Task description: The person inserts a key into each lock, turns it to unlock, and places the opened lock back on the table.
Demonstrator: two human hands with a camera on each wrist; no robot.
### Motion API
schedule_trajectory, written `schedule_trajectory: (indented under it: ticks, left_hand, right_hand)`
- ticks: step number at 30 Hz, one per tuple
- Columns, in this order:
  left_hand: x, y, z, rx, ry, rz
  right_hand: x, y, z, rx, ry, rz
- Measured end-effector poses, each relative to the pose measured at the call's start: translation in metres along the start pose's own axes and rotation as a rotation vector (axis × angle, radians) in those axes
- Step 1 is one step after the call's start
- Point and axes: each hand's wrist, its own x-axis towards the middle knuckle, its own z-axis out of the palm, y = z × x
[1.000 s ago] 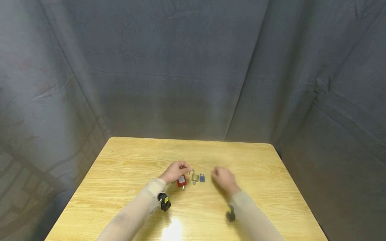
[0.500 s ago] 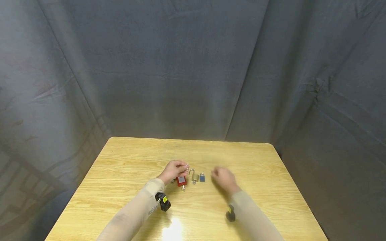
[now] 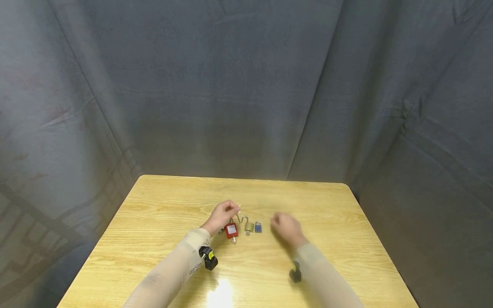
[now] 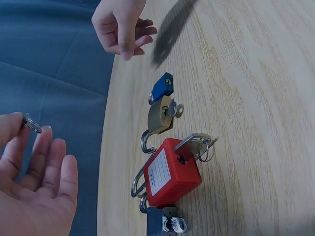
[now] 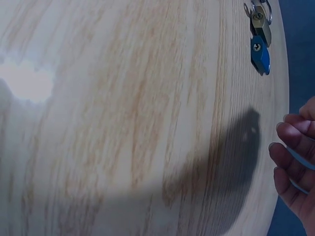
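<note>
My left hand (image 3: 222,217) is raised above the padlocks, pinching a small key on a ring (image 4: 31,123) between thumb and forefinger; its other fingers are spread loosely. Below it lies a red padlock (image 4: 172,172) with a white label and a key in it. Beside that are a brass padlock (image 4: 161,115), its shackle open and a key inserted, and a small blue padlock (image 4: 162,87) with no key in its keyhole. A dark padlock (image 4: 156,220) with a key is partly cut off. My right hand (image 3: 286,229) hovers right of the row, fingers loosely curled around nothing.
The padlocks stand in a row across the middle of a light wooden table (image 3: 177,192). Grey cloth curtains (image 3: 215,107) hang behind and at both sides of it. A bright glare lies on the near part of the tabletop.
My left hand has lifted slightly up and away from the red padlock, whose shackle now shows. The key in its fingertips has come up with it. My right hand stays nearly still.
</note>
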Motion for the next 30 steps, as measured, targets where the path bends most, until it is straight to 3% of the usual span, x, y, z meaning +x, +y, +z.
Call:
schedule_trajectory:
  ticks: [12, 18, 30]
  left_hand:
    - [0.001, -0.004, 0.0, -0.116, -0.002, -0.067]
    - [0.0, -0.005, -0.001, -0.218, -0.04, -0.1]
    - [-0.002, -0.013, 0.0, -0.276, -0.076, -0.147]
  right_hand:
    - [-0.001, 0.002, 0.002, 0.039, -0.009, 0.005]
    - [-0.003, 0.002, 0.002, 0.076, -0.026, 0.035]
    - [-0.001, 0.002, 0.006, 0.063, -0.018, 0.005]
